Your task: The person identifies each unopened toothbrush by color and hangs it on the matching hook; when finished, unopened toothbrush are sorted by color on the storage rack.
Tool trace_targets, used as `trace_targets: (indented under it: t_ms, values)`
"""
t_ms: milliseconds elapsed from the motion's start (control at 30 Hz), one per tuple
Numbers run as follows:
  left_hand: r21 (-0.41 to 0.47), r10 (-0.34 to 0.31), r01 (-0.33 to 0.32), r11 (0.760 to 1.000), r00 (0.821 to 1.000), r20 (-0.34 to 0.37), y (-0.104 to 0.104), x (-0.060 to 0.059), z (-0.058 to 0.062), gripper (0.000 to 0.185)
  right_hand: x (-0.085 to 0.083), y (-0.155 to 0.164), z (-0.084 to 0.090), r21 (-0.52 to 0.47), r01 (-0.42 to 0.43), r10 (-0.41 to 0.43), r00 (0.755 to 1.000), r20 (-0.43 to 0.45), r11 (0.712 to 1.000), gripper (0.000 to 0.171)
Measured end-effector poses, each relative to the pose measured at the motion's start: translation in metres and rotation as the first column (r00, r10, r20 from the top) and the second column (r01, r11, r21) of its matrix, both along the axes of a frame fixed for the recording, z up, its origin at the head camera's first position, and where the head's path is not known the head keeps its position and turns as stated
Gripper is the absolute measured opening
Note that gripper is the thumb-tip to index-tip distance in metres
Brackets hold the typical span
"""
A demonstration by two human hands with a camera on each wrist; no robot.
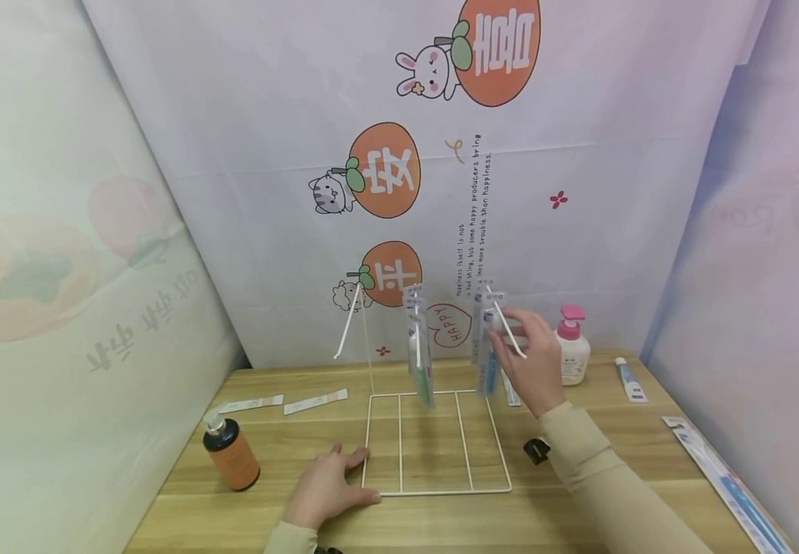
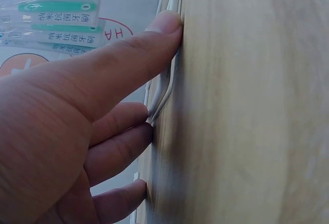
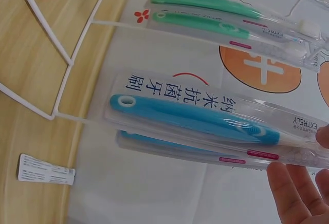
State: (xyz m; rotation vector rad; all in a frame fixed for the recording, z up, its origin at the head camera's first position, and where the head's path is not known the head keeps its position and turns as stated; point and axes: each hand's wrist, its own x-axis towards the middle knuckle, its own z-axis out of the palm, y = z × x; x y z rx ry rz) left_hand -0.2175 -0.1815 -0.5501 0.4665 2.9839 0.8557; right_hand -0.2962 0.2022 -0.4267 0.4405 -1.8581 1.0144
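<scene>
Beige long sleeves (image 1: 600, 462), bare hands, blk wrist cams.

"HAPPY" on backdrop heart (image 1: 446, 326); "EXTREMELY" on toothbrush pack (image 3: 216, 121).

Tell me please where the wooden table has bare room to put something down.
Bare wood lies between the brown pump bottle and the left hand, and between the white wire rack base and the long toothbrush package at the right edge. It is crowded around the right hand at the hanging blue toothbrush packs and the white pink-capped pump bottle.
</scene>
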Motion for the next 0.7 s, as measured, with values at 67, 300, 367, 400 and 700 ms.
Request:
trace_targets:
  t_ms: [67, 300, 367, 400, 700]
  values:
    - [0.001, 0.001, -0.001, 1.000, 1.000, 0.001, 0.0001, 0.0001, 0.0001, 0.083, -0.0018, -0.0004, 0.0009, 0.003, 0.000, 0.000, 1.000, 0.013, 1.000, 0.042]
    - [-0.002, 0.002, -0.002, 1.000, 1.000, 0.002, 0.0007, 0.0006, 0.0005, 0.082, -0.0078, -0.0006, 0.0016, 0.015, 0.014, -0.015, 0.999, 0.041, 1.000, 0.044]
    - [-0.008, 0.003, -0.003, 1.000, 1.000, 0.002, 0.0008, 0.0006, 0.0004, 0.082, -0.0085, -0.0002, 0.0015, 0.017, 0.021, -0.021, 0.999, 0.045, 1.000, 0.045]
    - [-0.011, 0.004, -0.004, 1.000, 1.000, 0.002, 0.0008, 0.0005, 0.0003, 0.082, -0.0086, 0.0000, 0.0015, 0.019, 0.026, -0.027, 0.998, 0.048, 0.999, 0.046]
    - [-0.012, 0.003, -0.003, 1.000, 1.000, 0.003, 0.0007, 0.0002, 0.0006, 0.082, -0.0067, 0.0004, 0.0030, 0.020, 0.038, -0.039, 0.997, 0.065, 0.999, 0.050]
